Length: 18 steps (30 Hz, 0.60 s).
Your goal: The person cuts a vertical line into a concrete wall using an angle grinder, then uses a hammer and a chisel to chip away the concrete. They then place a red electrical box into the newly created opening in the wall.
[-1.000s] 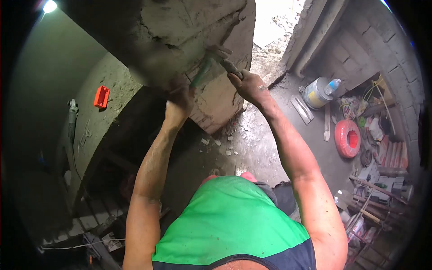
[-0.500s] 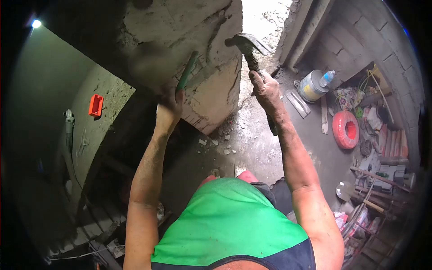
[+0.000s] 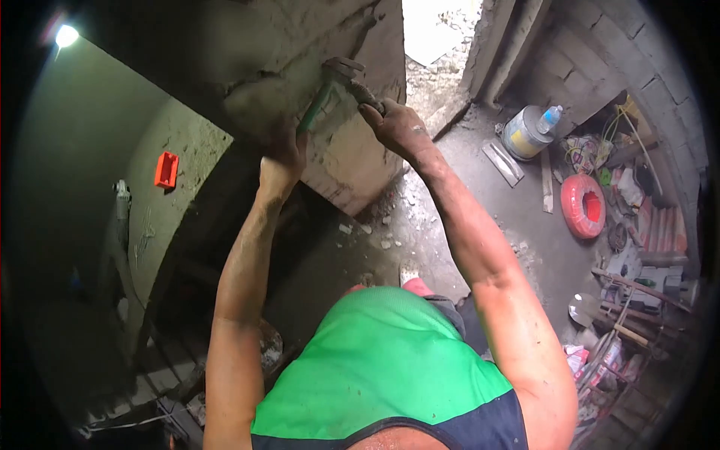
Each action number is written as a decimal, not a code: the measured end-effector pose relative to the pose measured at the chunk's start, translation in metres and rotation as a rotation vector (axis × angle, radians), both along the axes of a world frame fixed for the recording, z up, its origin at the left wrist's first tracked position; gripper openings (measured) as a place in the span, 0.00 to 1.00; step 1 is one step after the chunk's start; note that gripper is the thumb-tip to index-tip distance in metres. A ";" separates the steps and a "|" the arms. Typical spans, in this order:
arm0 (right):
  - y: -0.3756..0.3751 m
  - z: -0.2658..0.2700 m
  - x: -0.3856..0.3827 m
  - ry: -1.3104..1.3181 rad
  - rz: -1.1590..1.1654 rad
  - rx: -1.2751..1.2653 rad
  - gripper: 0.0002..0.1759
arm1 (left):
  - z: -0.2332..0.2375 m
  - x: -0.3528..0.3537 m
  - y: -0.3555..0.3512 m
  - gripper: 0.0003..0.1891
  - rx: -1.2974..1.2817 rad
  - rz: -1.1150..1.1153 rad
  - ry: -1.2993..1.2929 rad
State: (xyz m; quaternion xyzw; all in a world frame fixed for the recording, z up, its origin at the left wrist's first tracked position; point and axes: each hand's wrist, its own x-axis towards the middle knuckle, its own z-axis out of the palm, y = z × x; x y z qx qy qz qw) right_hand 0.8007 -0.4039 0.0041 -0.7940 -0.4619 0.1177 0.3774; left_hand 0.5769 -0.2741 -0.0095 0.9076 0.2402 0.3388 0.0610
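My left hand (image 3: 283, 154) is closed around the lower part of a green chisel (image 3: 315, 109), which slants up and to the right in front of a rough concrete wall (image 3: 341, 161). In my right hand (image 3: 401, 129) is a claw hammer (image 3: 349, 71), gripped by its dark handle. The hammer head overlaps the top end of the chisel in this view. Shadow and blur hide the chisel's working tip and part of my left fingers. Chipped patches and cracks mark the wall face around both tools.
Rubble (image 3: 386, 232) lies on the floor below the wall. To the right stand a paint bucket (image 3: 523, 133) with a water bottle (image 3: 550, 118) on it and a red coil of tubing (image 3: 583, 207). An orange electrical box (image 3: 166, 170) sits in the left wall.
My right hand has swung the hammer left and inward, from beside the wall's edge onto the chisel's top end. The left hand stays in nearly the same place.
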 end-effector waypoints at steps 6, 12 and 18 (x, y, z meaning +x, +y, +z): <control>-0.017 0.050 -0.011 0.031 0.005 0.373 0.27 | -0.003 -0.004 0.009 0.20 -0.108 0.045 0.104; 0.001 -0.026 0.000 -0.015 -0.019 0.094 0.28 | -0.004 -0.002 0.006 0.20 -0.091 0.044 0.061; -0.022 0.040 0.009 0.085 -0.039 0.325 0.29 | 0.000 0.003 0.003 0.19 -0.117 0.044 0.064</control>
